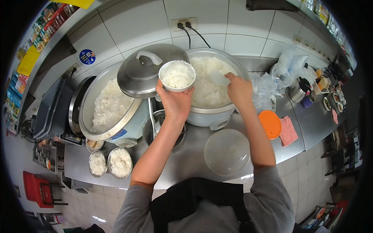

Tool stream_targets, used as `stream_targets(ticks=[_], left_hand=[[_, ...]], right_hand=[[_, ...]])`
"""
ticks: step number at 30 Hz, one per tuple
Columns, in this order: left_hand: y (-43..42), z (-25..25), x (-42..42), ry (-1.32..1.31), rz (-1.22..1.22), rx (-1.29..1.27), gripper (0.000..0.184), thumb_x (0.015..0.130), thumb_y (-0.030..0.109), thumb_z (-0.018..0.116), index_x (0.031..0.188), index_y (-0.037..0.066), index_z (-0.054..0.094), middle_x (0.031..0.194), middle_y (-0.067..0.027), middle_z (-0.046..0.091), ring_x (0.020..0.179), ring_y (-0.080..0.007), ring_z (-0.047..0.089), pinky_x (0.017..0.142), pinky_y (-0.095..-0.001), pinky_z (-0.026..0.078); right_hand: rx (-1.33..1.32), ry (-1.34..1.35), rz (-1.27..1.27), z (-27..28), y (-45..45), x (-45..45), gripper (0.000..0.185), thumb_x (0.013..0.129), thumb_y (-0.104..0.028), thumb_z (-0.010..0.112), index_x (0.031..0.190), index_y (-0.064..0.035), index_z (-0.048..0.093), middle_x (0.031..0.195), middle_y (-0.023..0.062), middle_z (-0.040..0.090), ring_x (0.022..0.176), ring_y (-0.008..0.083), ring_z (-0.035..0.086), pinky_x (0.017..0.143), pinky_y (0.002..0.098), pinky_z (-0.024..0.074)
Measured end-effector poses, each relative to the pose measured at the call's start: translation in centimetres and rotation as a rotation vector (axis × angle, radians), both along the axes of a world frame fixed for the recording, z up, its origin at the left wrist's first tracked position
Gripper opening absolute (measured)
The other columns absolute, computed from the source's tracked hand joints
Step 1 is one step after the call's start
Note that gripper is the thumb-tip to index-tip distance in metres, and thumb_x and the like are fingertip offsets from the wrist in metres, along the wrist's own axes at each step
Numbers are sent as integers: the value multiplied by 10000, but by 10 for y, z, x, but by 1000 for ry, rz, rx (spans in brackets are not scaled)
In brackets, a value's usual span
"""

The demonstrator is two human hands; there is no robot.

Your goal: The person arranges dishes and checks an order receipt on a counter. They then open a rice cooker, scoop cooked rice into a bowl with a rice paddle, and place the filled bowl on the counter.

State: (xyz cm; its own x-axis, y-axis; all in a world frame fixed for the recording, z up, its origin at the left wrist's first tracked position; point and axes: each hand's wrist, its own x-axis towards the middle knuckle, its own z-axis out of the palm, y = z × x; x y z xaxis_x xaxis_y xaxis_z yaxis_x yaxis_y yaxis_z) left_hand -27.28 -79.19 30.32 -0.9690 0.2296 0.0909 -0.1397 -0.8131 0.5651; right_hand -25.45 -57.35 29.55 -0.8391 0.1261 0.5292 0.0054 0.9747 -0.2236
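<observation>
My left hand (175, 101) is closed around the underside of a white bowl (177, 76) heaped with rice, held in front of a metal lid (134, 77). My right hand (239, 90) grips a pale rice paddle (220, 78), whose blade is over the rice in the right-hand rice cooker (208, 114). Cooked white rice (206, 95) fills much of that cooker. To the left, a second rice cooker (93, 134) sits tilted, with rice (110, 101) inside and what looks like clear plastic over part of it. The lid leans between the two cookers.
Two bowls of rice (120, 163) stand at the front left of the steel counter (190, 163). A metal pot (179, 144) with utensils is between the cookers. A translucent round lid (227, 152), an orange lid (269, 124), a pink cloth (288, 131) and plastic bags (264, 91) lie rightward.
</observation>
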Motion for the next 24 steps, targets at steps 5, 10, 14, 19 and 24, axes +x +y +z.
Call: stream_targets(ticks=[5,10,14,19,24], left_hand=[[-3,6,7,-25,13,25,842,906,624,412,1506,51,273,1534,-146,326,1414,-313,329,1179,-523,206],[-8,14,16,10,44,62,743,929,543,453,1464,42,331,1494,-132,388,1367,-305,405,1142,-517,310],[-15,11,17,-30,33,102,730,930,525,469,1456,35,338,1487,-135,398,1348,-312,430,1126,-513,356],[-15,8,17,-51,22,104,728,937,525,476,1454,31,341,1488,-138,398,1357,-317,422,1139,-516,350],[-14,7,16,-98,-4,83,723,941,518,479,1449,20,348,1479,-143,409,1360,-309,420,1144,-500,349]], right_hand=[[238,-258,194,-25,4,-77,265,806,-56,621,1031,-161,713,811,65,725,783,237,682,891,421,354],[143,-441,567,-27,-21,-77,213,822,-90,598,959,-176,737,808,46,727,796,222,672,926,397,332],[114,-529,598,-26,-18,-65,214,812,-117,597,968,-170,735,811,51,725,790,223,663,927,390,335],[7,-533,672,-31,-7,-58,193,813,-105,652,984,-151,728,852,36,725,835,205,654,943,384,310],[-173,-528,690,-26,9,-57,202,807,-139,631,975,-147,742,861,47,722,796,210,660,923,371,377]])
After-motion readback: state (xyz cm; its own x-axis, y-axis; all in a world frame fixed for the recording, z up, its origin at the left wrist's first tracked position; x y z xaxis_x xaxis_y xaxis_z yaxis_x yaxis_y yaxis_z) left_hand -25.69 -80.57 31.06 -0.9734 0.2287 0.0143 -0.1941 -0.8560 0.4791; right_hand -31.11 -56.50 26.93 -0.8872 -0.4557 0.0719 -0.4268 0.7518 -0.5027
